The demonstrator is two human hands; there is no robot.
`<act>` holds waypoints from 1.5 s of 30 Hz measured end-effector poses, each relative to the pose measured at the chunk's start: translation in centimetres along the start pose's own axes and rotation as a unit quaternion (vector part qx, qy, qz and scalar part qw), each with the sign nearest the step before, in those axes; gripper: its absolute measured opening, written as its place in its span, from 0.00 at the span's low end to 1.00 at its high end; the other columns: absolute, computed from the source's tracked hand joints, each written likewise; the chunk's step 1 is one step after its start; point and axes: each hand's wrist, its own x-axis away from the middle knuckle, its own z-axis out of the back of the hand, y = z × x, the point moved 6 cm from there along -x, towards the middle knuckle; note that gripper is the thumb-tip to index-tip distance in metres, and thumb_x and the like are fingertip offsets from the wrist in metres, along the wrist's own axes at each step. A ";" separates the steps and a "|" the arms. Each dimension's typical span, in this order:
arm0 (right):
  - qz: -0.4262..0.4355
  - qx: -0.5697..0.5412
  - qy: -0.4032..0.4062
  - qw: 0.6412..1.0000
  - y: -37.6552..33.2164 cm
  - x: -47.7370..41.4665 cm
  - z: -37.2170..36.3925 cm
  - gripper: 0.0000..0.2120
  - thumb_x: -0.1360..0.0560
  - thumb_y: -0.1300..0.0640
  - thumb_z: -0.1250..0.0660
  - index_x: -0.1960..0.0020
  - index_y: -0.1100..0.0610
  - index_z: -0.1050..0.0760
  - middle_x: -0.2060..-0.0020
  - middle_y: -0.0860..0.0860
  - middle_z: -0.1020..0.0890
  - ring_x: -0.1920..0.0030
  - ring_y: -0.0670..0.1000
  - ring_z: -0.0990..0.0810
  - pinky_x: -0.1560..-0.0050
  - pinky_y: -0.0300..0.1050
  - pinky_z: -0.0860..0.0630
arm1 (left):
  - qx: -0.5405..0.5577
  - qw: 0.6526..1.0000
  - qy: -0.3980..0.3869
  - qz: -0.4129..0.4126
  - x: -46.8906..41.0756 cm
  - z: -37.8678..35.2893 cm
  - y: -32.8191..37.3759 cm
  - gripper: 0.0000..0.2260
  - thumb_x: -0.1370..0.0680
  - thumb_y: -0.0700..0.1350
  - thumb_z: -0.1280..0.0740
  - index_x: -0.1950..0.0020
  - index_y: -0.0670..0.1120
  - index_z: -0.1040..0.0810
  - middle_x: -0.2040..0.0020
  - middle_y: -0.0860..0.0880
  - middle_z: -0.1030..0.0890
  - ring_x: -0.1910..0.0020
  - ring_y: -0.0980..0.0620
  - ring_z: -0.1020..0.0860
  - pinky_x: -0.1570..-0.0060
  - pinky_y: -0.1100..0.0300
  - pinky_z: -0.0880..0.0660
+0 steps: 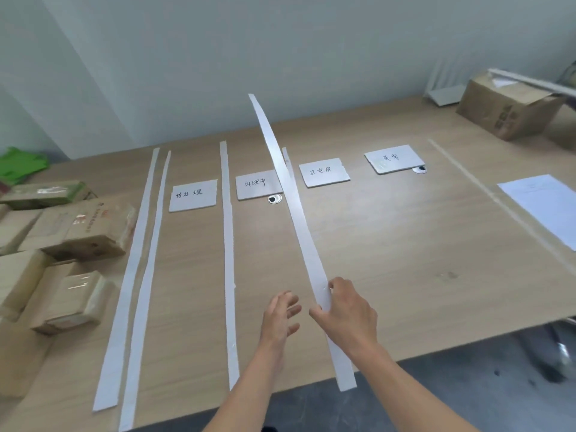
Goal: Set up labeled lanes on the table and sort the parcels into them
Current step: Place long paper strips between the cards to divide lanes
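Observation:
My right hand grips a long white paper strip near its lower end; the strip rises off the table, its far tip up in the air. My left hand hovers just left of it, fingers spread, holding nothing. Three white strips lie flat on the wooden table: two at the left and one in the middle. Several handwritten label cards lie in a row at the back. Taped brown parcels are stacked at the table's left.
A large cardboard box stands at the back right. A white sheet of paper lies at the right edge, beside a pale line on the tabletop. Two cable grommets sit near the labels. A green item sits far left.

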 end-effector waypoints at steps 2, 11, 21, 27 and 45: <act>-0.002 0.002 0.001 1.000 2.2 -0.6 1.3 0.20 0.23 0.42 0.34 0.36 0.51 0.30 0.42 0.47 0.23 0.48 0.54 0.19 0.53 0.49 0.27 | -0.005 1.000 -0.008 0.004 0.0 -2.7 0.0 0.12 0.14 0.50 0.37 0.33 0.49 0.23 0.37 0.49 0.17 0.38 0.51 0.18 0.35 0.44 0.24; -0.053 0.013 0.001 0.999 11.0 -5.4 5.2 0.20 0.23 0.42 0.34 0.36 0.50 0.31 0.40 0.46 0.24 0.46 0.53 0.20 0.52 0.48 0.27 | -0.041 0.997 -0.058 0.027 -3.2 -12.4 0.2 0.10 0.16 0.51 0.34 0.37 0.50 0.20 0.38 0.49 0.16 0.39 0.52 0.17 0.39 0.47 0.22; -0.122 0.067 -0.012 0.990 19.0 -13.1 7.6 0.19 0.23 0.43 0.35 0.36 0.50 0.31 0.39 0.47 0.24 0.42 0.54 0.20 0.52 0.48 0.28 | -0.038 0.994 -0.084 0.054 -8.5 -20.9 0.8 0.23 0.30 0.59 0.36 0.39 0.52 0.21 0.39 0.52 0.16 0.40 0.55 0.17 0.36 0.45 0.23; -0.138 0.078 -0.034 0.987 21.6 -16.1 7.2 0.20 0.22 0.43 0.34 0.35 0.51 0.30 0.39 0.48 0.24 0.41 0.55 0.21 0.53 0.48 0.34 | -0.045 0.993 -0.077 0.076 -9.9 -23.2 0.9 0.22 0.30 0.59 0.37 0.39 0.52 0.21 0.38 0.52 0.17 0.40 0.56 0.18 0.40 0.50 0.24; -0.099 0.079 -0.127 0.984 28.7 -19.1 3.6 0.20 0.22 0.45 0.31 0.36 0.54 0.29 0.39 0.54 0.23 0.41 0.61 0.20 0.49 0.52 0.28 | -0.104 0.986 -0.016 0.129 -9.1 -27.8 -8.6 0.42 0.36 0.69 0.35 0.25 0.51 0.24 0.27 0.52 0.22 0.27 0.52 0.25 0.22 0.45 0.33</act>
